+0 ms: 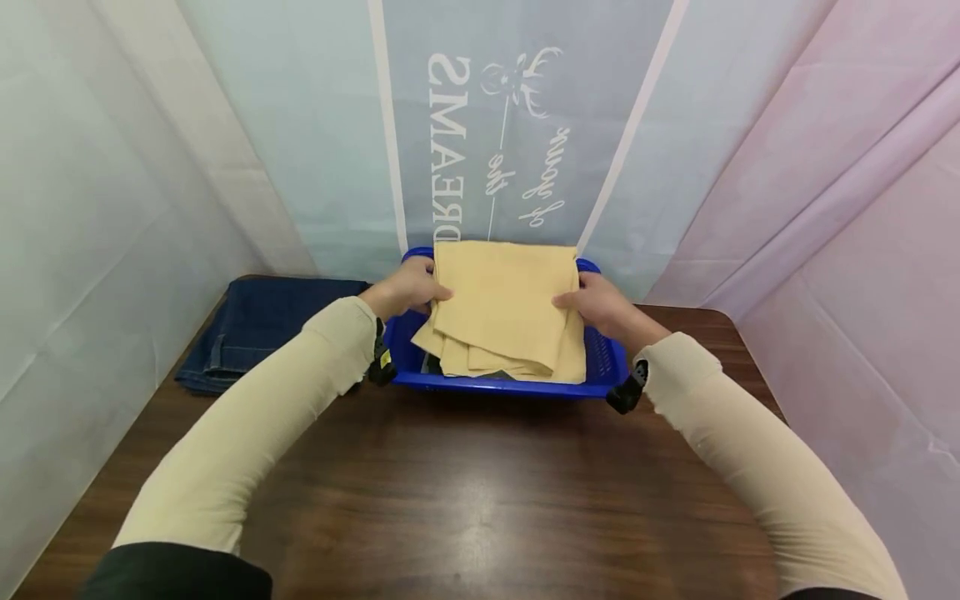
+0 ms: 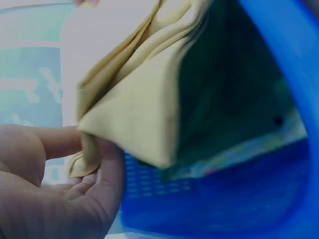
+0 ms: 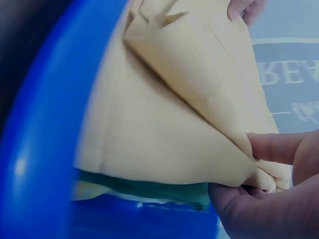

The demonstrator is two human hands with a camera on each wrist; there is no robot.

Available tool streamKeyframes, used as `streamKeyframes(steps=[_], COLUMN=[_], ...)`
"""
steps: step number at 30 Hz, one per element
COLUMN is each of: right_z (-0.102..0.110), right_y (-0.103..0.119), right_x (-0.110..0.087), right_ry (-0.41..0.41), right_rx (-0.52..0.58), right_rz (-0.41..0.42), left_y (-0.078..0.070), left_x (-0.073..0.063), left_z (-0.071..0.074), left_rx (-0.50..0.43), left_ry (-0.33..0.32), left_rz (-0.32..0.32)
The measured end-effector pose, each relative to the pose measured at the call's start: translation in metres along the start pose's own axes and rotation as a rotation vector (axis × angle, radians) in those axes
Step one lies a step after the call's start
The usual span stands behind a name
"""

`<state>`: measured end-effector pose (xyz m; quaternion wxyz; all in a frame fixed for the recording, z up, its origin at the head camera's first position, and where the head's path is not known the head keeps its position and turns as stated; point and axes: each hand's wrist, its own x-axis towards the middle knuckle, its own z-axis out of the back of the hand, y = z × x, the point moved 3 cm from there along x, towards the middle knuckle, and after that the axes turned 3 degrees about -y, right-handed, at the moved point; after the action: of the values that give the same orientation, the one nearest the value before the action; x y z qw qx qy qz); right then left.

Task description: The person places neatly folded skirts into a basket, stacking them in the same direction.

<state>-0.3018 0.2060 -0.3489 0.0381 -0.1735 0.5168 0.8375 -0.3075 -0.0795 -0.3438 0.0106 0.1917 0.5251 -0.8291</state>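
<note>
— Grasping what with the left hand (image 1: 412, 285)?
— Gripping one side edge of a folded, pale-yellow cloth piece (image 1: 498, 292) between thumb and fingers.
— And with the right hand (image 1: 602, 306)?
— Pinching the opposite side likewise.
— Held where?
— Over the opening of a blue plastic basket (image 1: 495, 385) with perforated walls, above dark-green fabric (image 2: 229, 94) inside.
— Near what else?
— Near folded dark-blue denim cloth (image 1: 266, 325), left of the basket on a brown wood-grain table (image 1: 480, 475).

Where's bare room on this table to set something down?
Widest bare patch: the brown wood-grain table between two cream sleeves, before the blue plastic basket. Narrower strip: between the right sleeve and pink fabric wall. Crowded: back left, under folded dark-blue denim, and the basket, topped by folded yellow cloth.
</note>
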Motion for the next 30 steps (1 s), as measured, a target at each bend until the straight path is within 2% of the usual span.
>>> streamKeyframes(steps=[6,10,13,17,21,24,30], right_z=[-0.005,-0.005,-0.005,-0.005,-0.002,0.000,0.004], right_y=[-0.018,-0.020,-0.020,-0.022,-0.021,-0.016,-0.008], right_x=[0.008,0.009,0.008,0.007,0.006,0.002,-0.006], right_ry=[0.047,0.083,0.106,0.122,0.124,0.135,0.138], right_rx=[-0.069,-0.071,-0.085,-0.105,-0.120,-0.133,-0.134], right_rz=[-0.137,-0.151,-0.147,-0.155,-0.137,-0.116,-0.090], left_y=[0.013,0.014,0.014,0.016,0.012,0.008,-0.001], left_x=[0.006,0.006,0.006,0.006,0.003,0.002,0.002], left_z=[-0.017,-0.022,-0.022,-0.019,-0.010,0.003,0.037], left_rx=[0.180,0.253,0.276,0.290,0.258,0.227,0.159], left_ry=[0.017,0.024,0.038,0.089,0.136,0.144,0.059], left_rz=[0.017,0.022,0.059,0.106,0.092,0.062,-0.003])
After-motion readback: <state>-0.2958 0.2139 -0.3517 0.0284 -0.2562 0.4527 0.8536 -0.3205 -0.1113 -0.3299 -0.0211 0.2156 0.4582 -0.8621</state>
